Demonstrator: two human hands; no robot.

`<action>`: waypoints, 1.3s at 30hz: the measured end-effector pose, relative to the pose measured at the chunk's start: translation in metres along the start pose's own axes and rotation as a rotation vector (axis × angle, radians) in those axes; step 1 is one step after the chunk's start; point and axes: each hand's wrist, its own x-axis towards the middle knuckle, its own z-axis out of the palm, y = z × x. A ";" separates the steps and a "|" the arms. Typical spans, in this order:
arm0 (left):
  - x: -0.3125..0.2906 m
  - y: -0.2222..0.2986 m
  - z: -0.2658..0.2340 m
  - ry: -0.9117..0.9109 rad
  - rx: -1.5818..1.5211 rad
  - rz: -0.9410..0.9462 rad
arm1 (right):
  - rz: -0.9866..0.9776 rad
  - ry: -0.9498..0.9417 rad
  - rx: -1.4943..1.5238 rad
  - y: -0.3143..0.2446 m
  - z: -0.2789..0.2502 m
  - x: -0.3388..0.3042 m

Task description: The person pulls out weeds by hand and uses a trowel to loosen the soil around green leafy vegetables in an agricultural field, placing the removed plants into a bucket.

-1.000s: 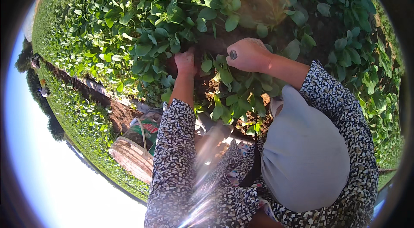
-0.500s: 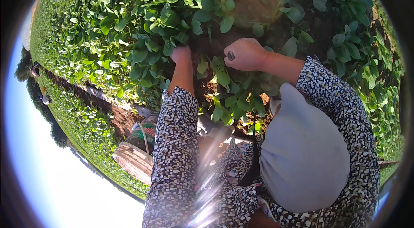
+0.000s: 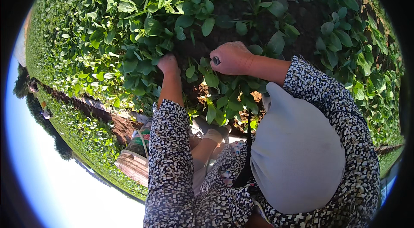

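Leafy plants (image 3: 130,65) are left standing across the bed (image 3: 219,35), work apparently unfinished; whether leaf-hidden fingers of the left hand (image 3: 168,63) are closed cannot be told; a handle (image 3: 216,60) is clamped by the right hand (image 3: 233,58), fingers curled.

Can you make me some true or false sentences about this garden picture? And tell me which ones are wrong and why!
1. The right hand is closed around a round-ended object. True.

2. The left hand is far away from any plants. False: it is right at the green leaves, and its fingers are hidden.

3. Both sleeves are plain red. False: they have a pattern of small dark and light patches.

4. A pale bucket is to the left of the person's left arm. True.

5. The pale grey cloth is covered in stripes. False: it is plain.
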 end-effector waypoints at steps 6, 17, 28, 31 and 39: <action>0.044 -0.016 0.076 0.613 -0.280 -0.334 | -0.123 0.058 0.000 -0.021 0.013 0.024; -0.005 0.006 -0.003 -0.131 0.017 -0.117 | -0.350 -0.029 -0.425 0.010 0.011 0.022; 0.022 0.021 0.108 0.879 -1.065 -0.202 | -0.139 0.127 -0.273 -0.025 -0.041 0.052; 0.022 0.024 0.120 0.879 -1.806 -0.308 | -0.197 0.062 -0.326 -0.034 -0.051 0.053; 0.026 0.037 0.063 0.845 -2.203 -0.479 | -0.238 -0.099 -0.351 -0.031 -0.050 0.044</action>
